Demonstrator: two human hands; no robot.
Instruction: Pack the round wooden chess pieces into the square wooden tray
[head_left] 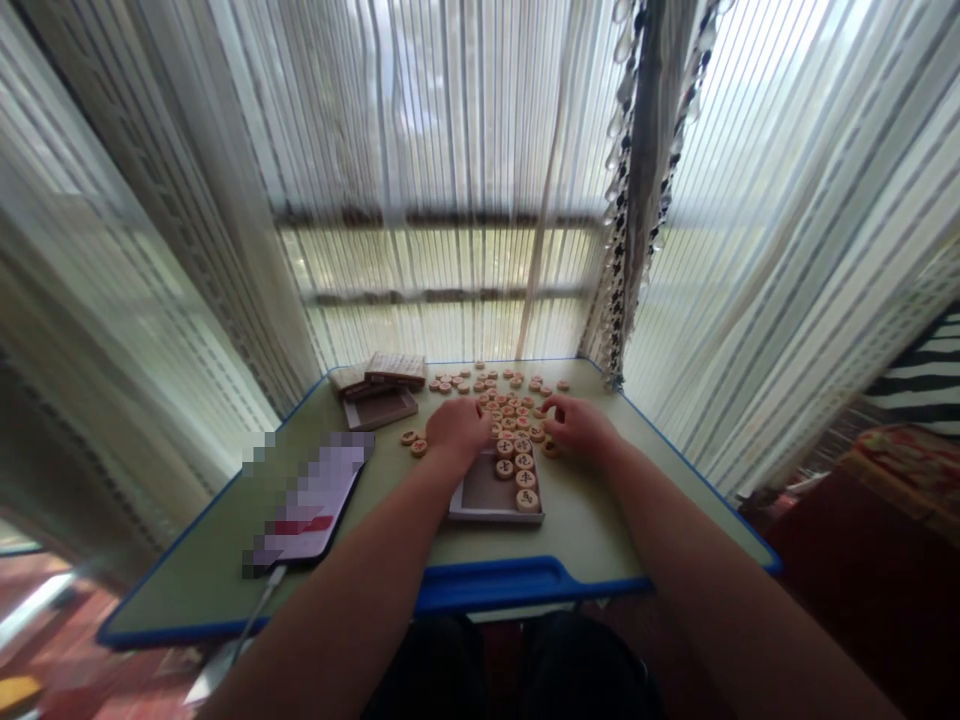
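Under both hands, round xiangqi pieces lie partly hidden.

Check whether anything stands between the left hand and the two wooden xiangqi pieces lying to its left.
Nothing visible does. The left hand lies right beside the two wooden xiangqi pieces, with no other piece or object between them.

Nothing can be read: the round wooden game pieces in the tray at lower center are showing dark characters too small to make out, and the phone screen at left is showing only pixelated blur.
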